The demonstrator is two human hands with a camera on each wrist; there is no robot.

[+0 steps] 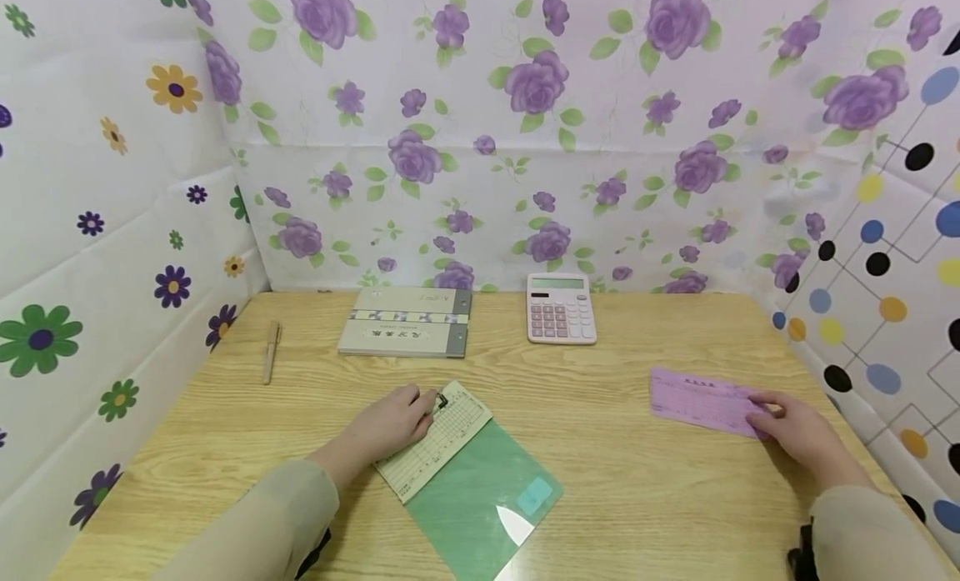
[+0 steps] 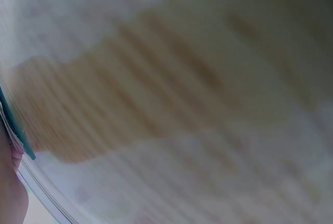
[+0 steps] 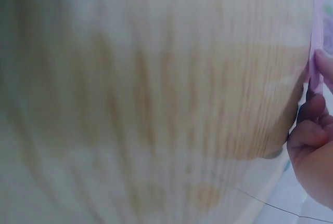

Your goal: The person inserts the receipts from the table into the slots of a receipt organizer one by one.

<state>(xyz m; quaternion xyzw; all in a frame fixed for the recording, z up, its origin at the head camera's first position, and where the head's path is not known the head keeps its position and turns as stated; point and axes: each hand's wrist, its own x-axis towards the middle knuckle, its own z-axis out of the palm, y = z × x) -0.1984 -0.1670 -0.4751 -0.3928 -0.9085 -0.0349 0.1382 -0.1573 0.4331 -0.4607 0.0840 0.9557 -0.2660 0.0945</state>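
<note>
My left hand [image 1: 393, 423] grips the upper left side of a translucent green clipboard [image 1: 483, 489], its fingers close by the black clip [image 1: 442, 400]. Under that clip lies a cream printed form [image 1: 438, 448] with a ruled grid. In the left wrist view the green board edge [image 2: 18, 128] and fingers show at the far left. Over at the right, my right hand [image 1: 802, 435] pinches the right end of a pink printed slip [image 1: 701, 400] between thumb and fingers. The right wrist view catches the slip [image 3: 317, 21] edge-on.
Behind the hands lie a grey-and-cream ledger pack [image 1: 405, 335] with a patterned band and a pink calculator [image 1: 561, 310]. A tan pen [image 1: 272, 353] is at the left on the wooden table [image 1: 600, 481]. Patterned cloth walls stand at the back and both sides.
</note>
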